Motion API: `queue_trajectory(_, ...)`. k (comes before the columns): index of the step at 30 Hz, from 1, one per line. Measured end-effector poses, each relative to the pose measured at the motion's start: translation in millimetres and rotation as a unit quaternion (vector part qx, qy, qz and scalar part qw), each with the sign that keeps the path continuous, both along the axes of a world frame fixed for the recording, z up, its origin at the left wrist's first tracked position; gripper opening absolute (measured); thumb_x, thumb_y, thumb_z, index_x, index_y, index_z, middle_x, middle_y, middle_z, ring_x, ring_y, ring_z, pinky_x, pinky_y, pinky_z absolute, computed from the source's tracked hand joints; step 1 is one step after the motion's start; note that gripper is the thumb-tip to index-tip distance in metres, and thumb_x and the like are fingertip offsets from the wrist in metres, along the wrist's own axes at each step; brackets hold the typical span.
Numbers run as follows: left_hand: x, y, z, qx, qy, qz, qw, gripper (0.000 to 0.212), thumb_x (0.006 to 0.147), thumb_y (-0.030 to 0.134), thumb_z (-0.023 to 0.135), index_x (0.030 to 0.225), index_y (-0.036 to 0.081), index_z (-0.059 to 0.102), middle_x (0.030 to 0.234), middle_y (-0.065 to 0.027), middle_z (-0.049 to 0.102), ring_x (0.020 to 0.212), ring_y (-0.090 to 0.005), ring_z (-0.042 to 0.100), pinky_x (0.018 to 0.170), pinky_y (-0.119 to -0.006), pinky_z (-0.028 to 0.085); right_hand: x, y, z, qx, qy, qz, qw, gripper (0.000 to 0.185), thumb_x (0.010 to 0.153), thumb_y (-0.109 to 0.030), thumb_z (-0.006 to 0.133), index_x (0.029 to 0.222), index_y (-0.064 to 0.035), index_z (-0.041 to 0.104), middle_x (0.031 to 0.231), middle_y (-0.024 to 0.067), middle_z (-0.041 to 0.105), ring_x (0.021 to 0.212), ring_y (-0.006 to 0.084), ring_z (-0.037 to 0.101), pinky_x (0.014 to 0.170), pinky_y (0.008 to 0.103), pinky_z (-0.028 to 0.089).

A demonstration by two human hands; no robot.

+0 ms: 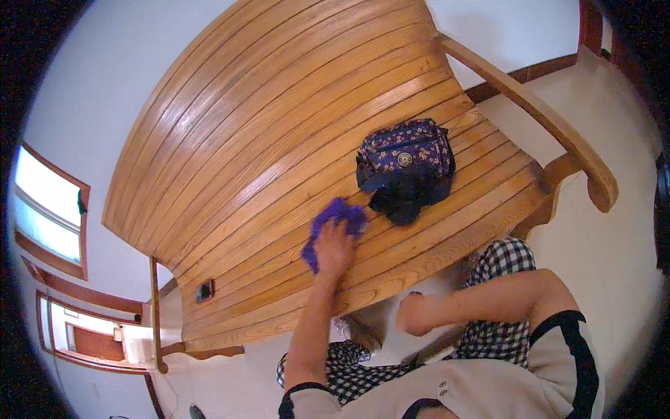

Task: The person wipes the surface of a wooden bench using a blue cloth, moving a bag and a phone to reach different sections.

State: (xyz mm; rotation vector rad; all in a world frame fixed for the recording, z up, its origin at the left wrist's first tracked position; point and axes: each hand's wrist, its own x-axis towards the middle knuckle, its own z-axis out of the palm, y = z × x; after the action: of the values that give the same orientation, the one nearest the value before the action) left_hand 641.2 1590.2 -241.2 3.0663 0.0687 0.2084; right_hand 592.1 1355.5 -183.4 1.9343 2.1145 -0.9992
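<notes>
My left hand (336,250) presses a crumpled purple cloth (339,210) against the slatted seat of a varnished wooden bench (272,230). Fingers lie spread over the cloth, and both look slightly blurred. My right hand (415,313) is curled into a loose fist in front of the seat's front edge, above my checked trousers. Nothing shows in it, though the inside of the fist is hidden. Just right of the cloth, a dark floral bag (405,146) sits on the seat with a black fabric item (398,204) bunched against its front.
A small dark object (204,291), possibly a phone, lies near the seat's left end. The bench has a tall curved backrest (251,105) and a wooden armrest (523,99) at right. Pale floor (602,251) surrounds it; a window (49,204) is at far left.
</notes>
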Motion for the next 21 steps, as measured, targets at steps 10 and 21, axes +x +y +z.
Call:
queue_trajectory(10,-124.3,182.9,13.7,0.071,0.167,0.182,0.966,0.042,0.084,0.029,0.049,0.121,0.011,0.051,0.126,-0.0172,0.047,0.114,-0.034,0.045,0.092,-0.045,0.04,-23.5,-11.9,-102.4,-0.139,0.012,0.031,0.99,0.023,0.067,-0.008,0.057,0.086,0.0001,0.067,0.084,0.017,0.065,0.075,0.0329,0.063,0.061,0.0432,0.049)
queue_trajectory(21,-30.9,104.0,-4.5,-0.041,0.018,0.008,0.999,0.047,0.086,0.029,0.047,0.129,0.01,0.044,0.139,-0.0178,0.033,0.13,-0.0349,0.026,0.105,-0.053,0.019,-105.9,7.6,-117.7,-0.24,0.316,-0.067,0.916,0.029,0.078,-0.023,0.055,0.093,0.0009,0.063,0.09,0.0165,0.064,0.08,0.0284,0.06,0.07,0.0461,0.047)
